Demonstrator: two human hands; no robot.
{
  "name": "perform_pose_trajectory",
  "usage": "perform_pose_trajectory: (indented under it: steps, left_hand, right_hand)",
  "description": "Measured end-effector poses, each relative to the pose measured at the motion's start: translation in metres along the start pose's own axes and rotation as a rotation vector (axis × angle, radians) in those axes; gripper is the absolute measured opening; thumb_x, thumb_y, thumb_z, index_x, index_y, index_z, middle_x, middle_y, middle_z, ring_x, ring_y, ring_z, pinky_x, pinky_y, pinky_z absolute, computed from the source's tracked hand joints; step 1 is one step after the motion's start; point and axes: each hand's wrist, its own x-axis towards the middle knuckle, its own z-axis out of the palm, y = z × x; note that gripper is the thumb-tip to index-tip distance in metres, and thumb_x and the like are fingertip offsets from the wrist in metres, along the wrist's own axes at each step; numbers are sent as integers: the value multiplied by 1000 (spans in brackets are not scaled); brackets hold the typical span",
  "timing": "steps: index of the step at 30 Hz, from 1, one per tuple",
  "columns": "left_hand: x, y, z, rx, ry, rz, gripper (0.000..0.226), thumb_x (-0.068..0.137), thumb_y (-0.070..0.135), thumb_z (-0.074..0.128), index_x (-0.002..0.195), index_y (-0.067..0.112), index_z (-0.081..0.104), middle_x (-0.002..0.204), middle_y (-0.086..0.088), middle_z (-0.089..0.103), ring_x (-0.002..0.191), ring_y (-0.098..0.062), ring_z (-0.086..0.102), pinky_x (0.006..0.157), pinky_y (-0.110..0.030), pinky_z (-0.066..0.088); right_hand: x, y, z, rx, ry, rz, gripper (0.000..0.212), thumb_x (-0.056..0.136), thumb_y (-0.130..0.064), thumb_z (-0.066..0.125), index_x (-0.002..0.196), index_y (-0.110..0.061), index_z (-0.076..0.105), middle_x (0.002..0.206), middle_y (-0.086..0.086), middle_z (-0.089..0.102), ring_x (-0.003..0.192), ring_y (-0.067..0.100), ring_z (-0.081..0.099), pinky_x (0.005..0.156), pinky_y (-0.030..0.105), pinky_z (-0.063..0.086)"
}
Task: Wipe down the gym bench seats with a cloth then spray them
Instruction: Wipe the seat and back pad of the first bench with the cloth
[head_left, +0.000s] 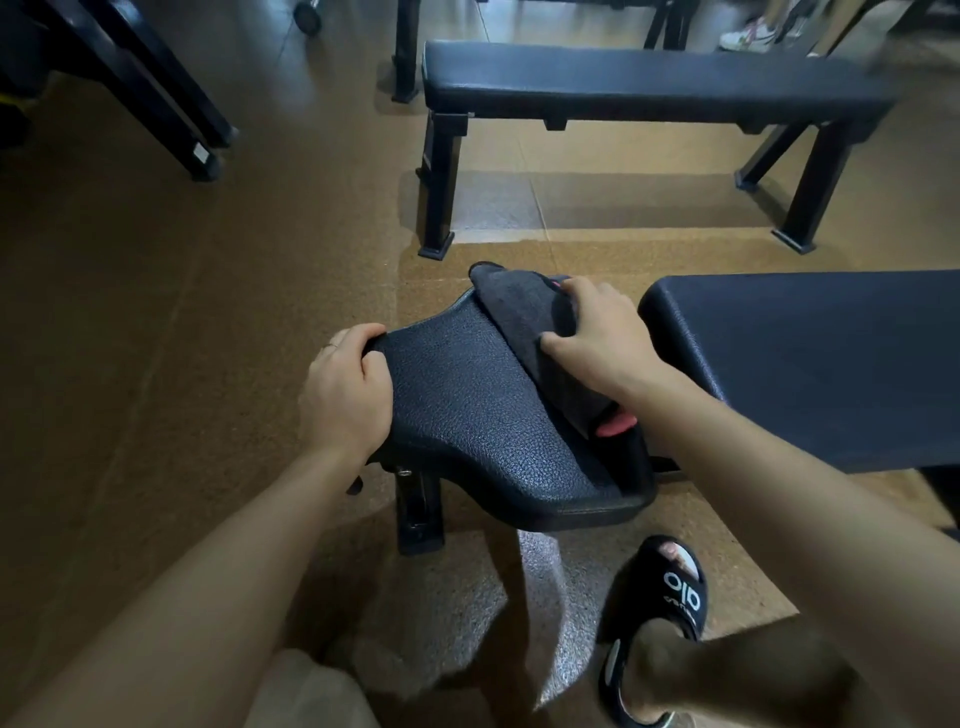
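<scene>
A small black padded bench seat (467, 410) with a pebbled surface sits in the middle of the view. My left hand (345, 395) grips its narrow left end. A dark grey cloth (519, 322) lies along the seat's right side, and my right hand (597, 332) presses down on it with fingers spread over the fabric. A red knob or lever (615, 425) shows at the seat's right edge under my right wrist. The longer black back pad (810, 358) of the same bench extends to the right. No spray bottle is visible.
A flat black bench (649, 83) stands across the floor farther away. Black machine legs (171, 119) slant down at the upper left. My foot in a black slide sandal (665, 613) rests on the brown floor below the seat. Another person's shoes (748, 36) show at the top right.
</scene>
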Motion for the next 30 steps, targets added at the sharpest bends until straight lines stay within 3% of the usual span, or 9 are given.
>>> perform_pose_trajectory:
  steps: [6, 12, 16, 18, 20, 22, 25, 28, 30]
  left_hand:
    - [1, 0, 0, 12, -5, -9, 42, 97, 9, 40, 130, 18, 65, 131, 2, 64, 122, -21, 55, 100, -37, 42]
    - [1, 1, -1, 24, -17, -18, 42, 99, 11, 38, 132, 20, 64, 134, 3, 63, 124, -20, 54, 102, -38, 43]
    - [0, 1, -2, 35, -22, -23, 43, 99, 12, 37, 132, 20, 63, 135, 3, 62, 125, -19, 53, 103, -39, 43]
    - [-1, 2, -2, 38, -23, -20, 43, 99, 13, 37, 133, 20, 63, 136, 3, 62, 125, -19, 53, 103, -40, 44]
    - [-1, 3, -2, 39, -29, -24, 44, 99, 13, 37, 134, 21, 62, 138, 4, 61, 126, -20, 53, 104, -42, 45]
    - [-1, 2, -2, 38, -33, -27, 44, 99, 13, 36, 135, 22, 61, 138, 4, 60, 127, -20, 53, 105, -44, 46]
    - [-2, 3, -2, 43, -31, -30, 44, 99, 12, 37, 134, 21, 62, 138, 4, 60, 126, -21, 53, 104, -43, 46]
    - [-2, 3, -1, 38, -20, -20, 43, 98, 11, 38, 132, 20, 62, 135, 3, 62, 125, -22, 54, 102, -42, 46]
    - [-2, 3, -1, 46, -19, -23, 43, 98, 11, 38, 133, 20, 62, 135, 3, 62, 125, -22, 54, 101, -43, 46]
  right_hand:
    - [9, -9, -17, 237, 23, 85, 43, 78, -17, 70, 121, -21, 64, 101, 1, 65, 102, 26, 62, 83, 30, 47]
    - [9, -11, -45, 425, -157, 62, 60, 82, 0, 66, 135, -26, 55, 84, -2, 55, 76, 18, 56, 63, 24, 42]
    - [0, -12, -57, 864, -306, 145, 70, 70, 24, 60, 127, -18, 61, 102, 17, 59, 90, 30, 60, 68, 32, 47]
    - [1, -14, -65, 698, -261, 37, 75, 62, 20, 68, 127, -18, 63, 123, 10, 59, 109, 27, 61, 81, 31, 52]
    - [-1, -21, -74, 337, -154, -142, 68, 62, 9, 77, 124, -17, 68, 136, 0, 53, 121, 17, 53, 94, 27, 45]
    - [-1, -27, -78, 86, -1, -341, 43, 69, 2, 75, 109, -12, 75, 129, 3, 59, 117, 18, 56, 93, 24, 41]
    - [0, -27, -84, -102, 219, -494, 14, 76, -9, 67, 89, -10, 71, 99, 7, 65, 94, 30, 60, 74, 32, 40]
    - [-5, -24, -87, -371, 477, -486, 14, 78, -25, 60, 86, -14, 64, 92, 7, 62, 91, 35, 54, 78, 38, 34]
    - [-20, -19, -77, -512, 475, -493, 20, 78, -32, 60, 88, -15, 64, 97, 9, 62, 99, 37, 53, 91, 43, 35]
